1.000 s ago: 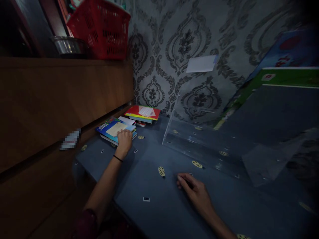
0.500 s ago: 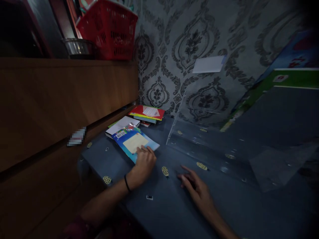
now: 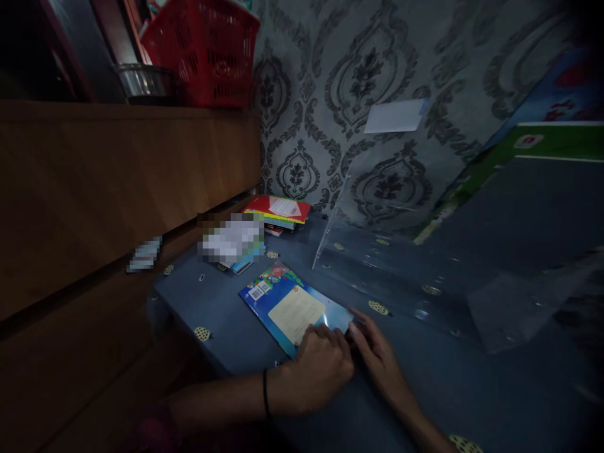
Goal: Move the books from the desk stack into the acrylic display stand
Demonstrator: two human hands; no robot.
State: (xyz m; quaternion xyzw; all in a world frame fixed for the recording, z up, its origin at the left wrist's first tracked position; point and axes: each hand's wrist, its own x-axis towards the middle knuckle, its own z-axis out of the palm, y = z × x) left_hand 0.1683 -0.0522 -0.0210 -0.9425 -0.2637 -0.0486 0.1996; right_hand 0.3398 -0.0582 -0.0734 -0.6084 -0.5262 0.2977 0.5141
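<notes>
A thin blue book (image 3: pixel 255 308) with a barcode and a cream panel lies slanted over the table, its back cover upward. My left hand (image 3: pixel 325 365) is closed on its near edge, knuckles up, with the fingertips hidden. At the book's right corner is my right hand (image 3: pixel 380 362), its thumb and forefinger around the edge. Beyond the book rests a small stack of books with a blurred pale top (image 3: pixel 232 239). Farther back sits another pile, topped by a red book (image 3: pixel 264 206) with a pale label.
A clear plastic stand (image 3: pixel 325 236) rises at the right, holding a green-edged book (image 3: pixel 557 143). The patterned dark tablecloth (image 3: pixel 189 302) meets a wooden cabinet (image 3: pixel 127 176) on the left. On the cabinet are a red basket (image 3: pixel 217 56) and a metal bowl (image 3: pixel 146 83).
My left hand has drawn the blue book off the near stack, toward me and to the right. My right hand, open and apart before, now meets the book's corner.
</notes>
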